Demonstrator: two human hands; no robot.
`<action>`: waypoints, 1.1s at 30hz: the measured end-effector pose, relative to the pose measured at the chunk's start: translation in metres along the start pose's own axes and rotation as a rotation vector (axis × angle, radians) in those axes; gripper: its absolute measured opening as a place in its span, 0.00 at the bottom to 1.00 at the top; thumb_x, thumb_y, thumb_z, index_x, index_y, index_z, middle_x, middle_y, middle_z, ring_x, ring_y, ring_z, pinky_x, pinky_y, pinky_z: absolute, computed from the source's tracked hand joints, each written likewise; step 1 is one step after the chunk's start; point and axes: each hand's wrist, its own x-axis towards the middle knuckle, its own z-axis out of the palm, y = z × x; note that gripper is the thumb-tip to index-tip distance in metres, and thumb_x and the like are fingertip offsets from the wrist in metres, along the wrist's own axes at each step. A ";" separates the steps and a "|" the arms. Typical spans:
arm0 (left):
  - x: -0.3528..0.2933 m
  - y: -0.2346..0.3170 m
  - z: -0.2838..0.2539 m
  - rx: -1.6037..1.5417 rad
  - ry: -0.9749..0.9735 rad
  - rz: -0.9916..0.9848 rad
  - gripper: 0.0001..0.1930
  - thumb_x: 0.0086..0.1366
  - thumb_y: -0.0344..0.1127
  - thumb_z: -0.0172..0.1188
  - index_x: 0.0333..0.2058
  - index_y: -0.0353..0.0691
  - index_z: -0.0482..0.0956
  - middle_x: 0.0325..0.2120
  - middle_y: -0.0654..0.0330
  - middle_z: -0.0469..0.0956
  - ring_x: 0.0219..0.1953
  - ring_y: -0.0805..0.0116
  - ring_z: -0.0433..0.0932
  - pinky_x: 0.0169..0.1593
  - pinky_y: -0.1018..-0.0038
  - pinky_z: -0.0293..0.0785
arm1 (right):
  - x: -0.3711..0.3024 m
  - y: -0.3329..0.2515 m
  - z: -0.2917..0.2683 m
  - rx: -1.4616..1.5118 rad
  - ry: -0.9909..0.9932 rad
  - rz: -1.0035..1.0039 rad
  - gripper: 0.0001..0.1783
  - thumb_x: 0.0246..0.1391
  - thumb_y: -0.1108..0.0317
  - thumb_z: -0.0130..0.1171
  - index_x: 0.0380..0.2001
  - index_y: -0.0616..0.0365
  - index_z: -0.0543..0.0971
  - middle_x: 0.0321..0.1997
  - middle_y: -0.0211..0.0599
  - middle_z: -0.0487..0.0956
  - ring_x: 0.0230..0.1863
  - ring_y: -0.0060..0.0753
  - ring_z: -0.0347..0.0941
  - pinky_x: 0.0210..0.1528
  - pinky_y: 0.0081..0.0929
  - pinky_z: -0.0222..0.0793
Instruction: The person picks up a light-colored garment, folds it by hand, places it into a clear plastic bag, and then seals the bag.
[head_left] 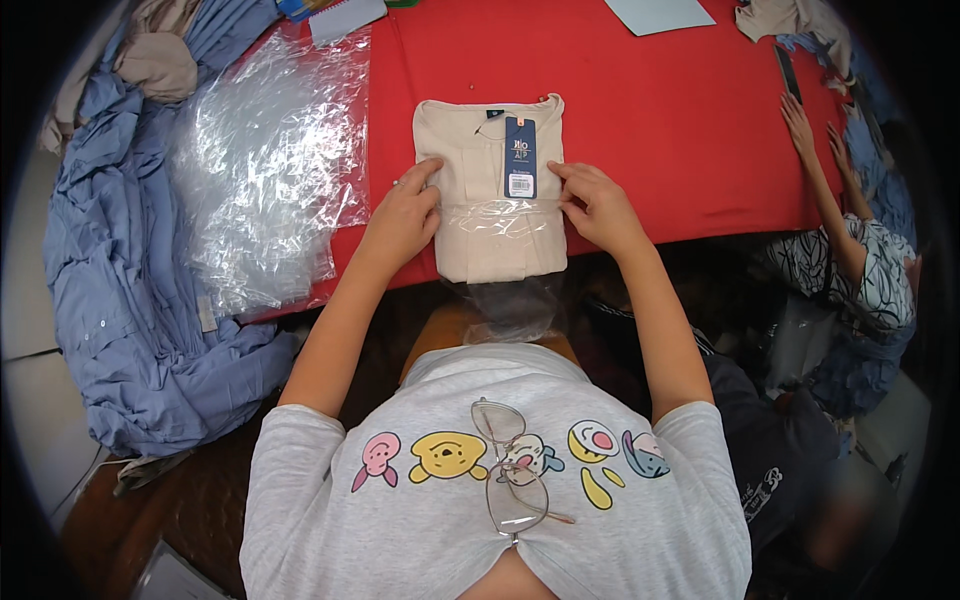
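A folded beige shirt (475,160) lies at the table's near edge, with a navy hang tag (521,150) on its upper front. A clear plastic bag (515,300) encloses the shirt's lower part; its loose end hangs over the edge toward me. My left hand (405,212) is closed at the left side, fingertips against the shirt and thumb near the bag's mouth. Opposite it, my right hand (598,207) pinches at the right side, level with the bag's mouth. The film between the fingertips is hard to see.
A pile of clear plastic bags (275,170) covers the left of the red-covered table (660,120). Blue shirts (150,320) are heaped along the left. Another person's hands (800,130) rest at the right edge near a dark phone (788,72). White paper (660,12) lies at the back.
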 end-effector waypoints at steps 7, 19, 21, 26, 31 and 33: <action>0.010 -0.008 0.001 -0.038 0.021 -0.073 0.12 0.62 0.25 0.62 0.44 0.30 0.78 0.61 0.49 0.78 0.58 0.45 0.81 0.61 0.57 0.79 | -0.005 0.000 -0.001 0.266 0.030 0.154 0.34 0.54 0.86 0.64 0.66 0.60 0.80 0.46 0.41 0.85 0.44 0.35 0.81 0.50 0.30 0.79; 0.029 0.024 -0.011 -0.001 0.059 0.065 0.14 0.60 0.32 0.69 0.44 0.38 0.81 0.61 0.52 0.78 0.59 0.44 0.77 0.65 0.51 0.73 | -0.006 -0.028 -0.010 -0.032 0.068 0.105 0.07 0.52 0.76 0.70 0.32 0.60 0.80 0.54 0.43 0.87 0.57 0.49 0.82 0.56 0.39 0.79; 0.034 0.025 -0.005 0.012 0.018 0.129 0.12 0.62 0.33 0.70 0.43 0.38 0.81 0.59 0.53 0.79 0.59 0.45 0.78 0.64 0.53 0.73 | -0.010 -0.032 -0.014 0.016 0.067 0.096 0.07 0.53 0.76 0.69 0.34 0.60 0.80 0.56 0.43 0.86 0.57 0.49 0.82 0.56 0.40 0.79; 0.041 0.022 0.013 -0.015 -0.047 0.042 0.09 0.67 0.34 0.68 0.41 0.37 0.82 0.57 0.53 0.80 0.59 0.49 0.79 0.62 0.56 0.76 | -0.007 -0.017 -0.009 -0.002 0.133 0.039 0.07 0.55 0.76 0.68 0.36 0.60 0.80 0.57 0.43 0.86 0.56 0.51 0.81 0.56 0.41 0.78; 0.049 0.019 0.014 -0.057 -0.016 -0.073 0.08 0.68 0.34 0.69 0.39 0.36 0.82 0.59 0.54 0.80 0.57 0.51 0.81 0.59 0.57 0.80 | 0.015 -0.008 -0.007 -0.077 0.122 0.013 0.06 0.59 0.76 0.65 0.38 0.62 0.79 0.52 0.46 0.87 0.52 0.51 0.82 0.53 0.42 0.79; 0.049 0.018 0.015 -0.045 0.054 -0.084 0.08 0.68 0.34 0.69 0.39 0.36 0.82 0.59 0.54 0.81 0.56 0.53 0.81 0.59 0.57 0.80 | 0.020 -0.010 -0.007 -0.042 0.106 0.076 0.05 0.62 0.74 0.64 0.37 0.62 0.78 0.50 0.46 0.86 0.50 0.51 0.82 0.51 0.42 0.79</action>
